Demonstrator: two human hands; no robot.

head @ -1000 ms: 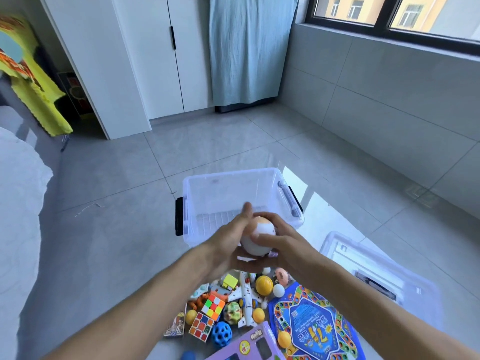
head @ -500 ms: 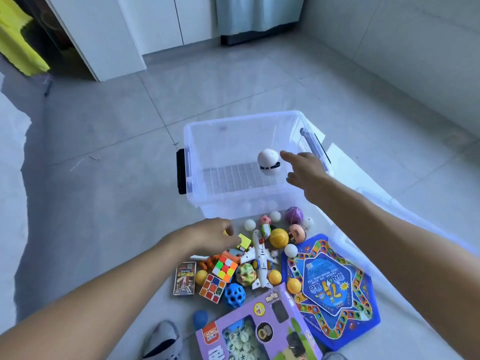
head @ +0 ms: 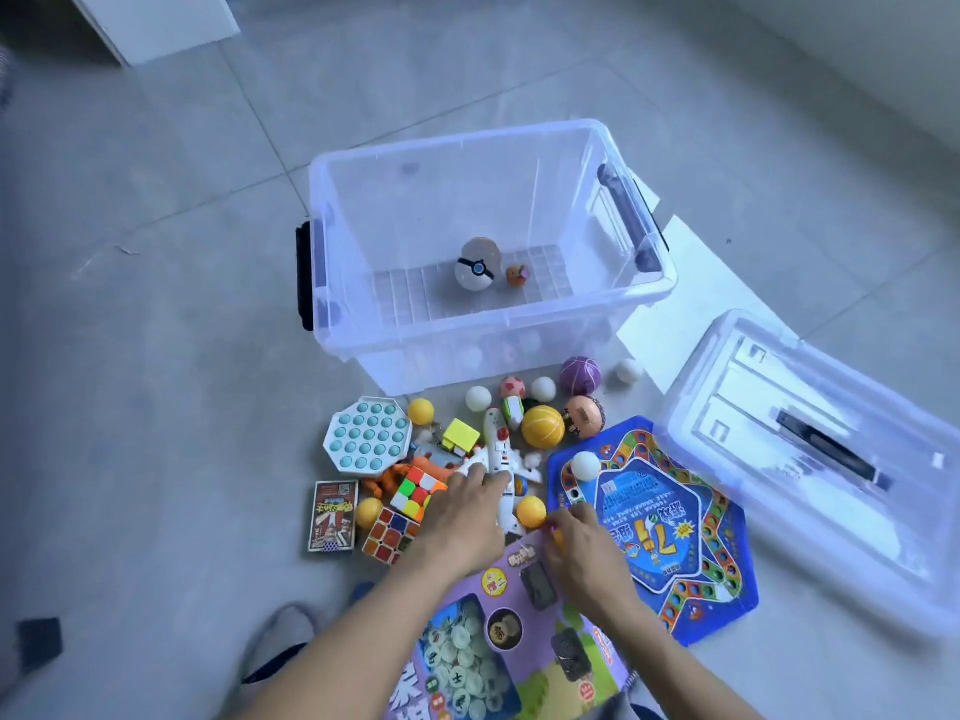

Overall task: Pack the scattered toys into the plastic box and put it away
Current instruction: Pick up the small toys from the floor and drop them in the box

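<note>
Nearest: purple game box [head: 498,646] at the bottom edge, both forearms crossing over it. A grey slipper [head: 280,636] sits on the floor tiles [head: 156,356] to its left.

Left hand [head: 462,517] is palm-down on the toy pile, fingers spread over the white toy plane [head: 496,449]; whether it actually grips the plane, can't tell. Right hand [head: 582,543] has fingers curled at the near edge of the blue star-shaped game board [head: 670,522], just beside a yellow ball [head: 531,510]; something small may be pinched, can't tell.

Pile around the hands: two puzzle cubes [head: 410,496], card pack [head: 332,514], orange plush [head: 387,478], teal pop-bubble pad [head: 368,440], orange basketball [head: 543,426], purple ball [head: 580,375], a few white ping-pong balls [head: 478,398].

Beyond the pile, touching it: clear plastic box [head: 488,335], upright, lid off, black handles on both ends. Inside on the bottom: a white ball toy [head: 475,272], hinged open, and a small orange figure [head: 517,275] just beside it.

Box lid [head: 810,459] lies flat on the floor right of the board, apart from the box.
</note>
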